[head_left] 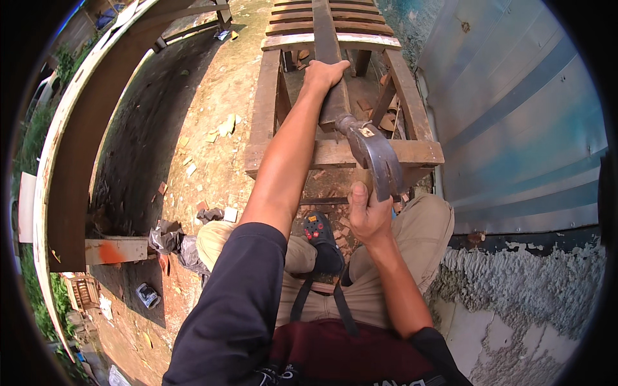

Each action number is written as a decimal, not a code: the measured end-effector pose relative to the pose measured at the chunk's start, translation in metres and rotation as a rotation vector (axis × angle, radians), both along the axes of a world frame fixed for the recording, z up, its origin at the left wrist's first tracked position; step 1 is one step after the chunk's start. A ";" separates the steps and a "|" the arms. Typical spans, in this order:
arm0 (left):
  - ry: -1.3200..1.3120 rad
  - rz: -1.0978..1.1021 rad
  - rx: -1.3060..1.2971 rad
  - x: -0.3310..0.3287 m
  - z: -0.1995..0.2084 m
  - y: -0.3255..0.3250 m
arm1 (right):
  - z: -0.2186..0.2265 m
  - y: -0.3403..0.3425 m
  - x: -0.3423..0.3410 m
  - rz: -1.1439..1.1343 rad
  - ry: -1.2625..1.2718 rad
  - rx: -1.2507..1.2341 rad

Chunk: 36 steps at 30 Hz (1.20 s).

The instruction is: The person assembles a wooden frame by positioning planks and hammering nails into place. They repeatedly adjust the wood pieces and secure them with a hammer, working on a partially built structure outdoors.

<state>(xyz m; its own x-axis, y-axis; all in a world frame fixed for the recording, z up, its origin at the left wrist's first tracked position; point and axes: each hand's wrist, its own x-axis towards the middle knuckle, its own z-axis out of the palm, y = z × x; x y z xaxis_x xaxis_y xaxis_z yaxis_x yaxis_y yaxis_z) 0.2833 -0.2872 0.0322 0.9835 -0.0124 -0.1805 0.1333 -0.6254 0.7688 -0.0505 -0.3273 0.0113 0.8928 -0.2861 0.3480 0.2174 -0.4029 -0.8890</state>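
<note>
A long dark wooden plank (327, 35) runs away from me over a slatted wooden frame (412, 152). My left hand (325, 75) is closed across the plank, arm stretched forward. In front of my lap, my right hand (371, 217) grips a claw hammer (376, 157) by its wooden handle, thumb upward along it. The hammer's dark metal head overlaps the plank's near end in view, its claw curving down toward me. Whether the head touches the plank, I cannot tell. Some of my left fingers are hidden.
Several slats (357, 29) cross the frame's far part. A blue-grey metal sheet wall (515, 128) stands close on the right above rough plaster (515, 289). At left is a large wooden panel (71, 161). Wood scraps (225, 125) and a crumpled wrapper (148, 296) litter the ground.
</note>
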 end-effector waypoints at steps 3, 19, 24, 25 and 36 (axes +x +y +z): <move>-0.018 -0.001 -0.020 -0.001 -0.003 -0.001 | -0.008 -0.002 0.008 -0.053 0.159 -0.087; -0.006 0.011 -0.045 0.004 -0.006 0.005 | 0.021 0.003 0.001 -0.048 0.172 0.093; 0.009 -0.034 -0.029 0.003 -0.004 -0.004 | 0.001 -0.014 0.021 -0.015 0.296 -0.210; -0.005 -0.013 -0.012 0.002 -0.007 -0.004 | 0.003 -0.020 0.015 0.000 0.283 -0.209; -0.089 -0.119 0.139 0.019 -0.016 0.000 | -0.046 -0.031 -0.052 -0.200 0.274 0.051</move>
<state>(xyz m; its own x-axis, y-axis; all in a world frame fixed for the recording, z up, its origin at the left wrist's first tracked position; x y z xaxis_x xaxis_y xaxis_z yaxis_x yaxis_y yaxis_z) 0.3027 -0.2868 0.0161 0.9887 -0.1107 -0.1010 -0.0128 -0.7340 0.6791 -0.1028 -0.3579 -0.0343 0.8757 -0.4755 0.0838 -0.1110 -0.3672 -0.9235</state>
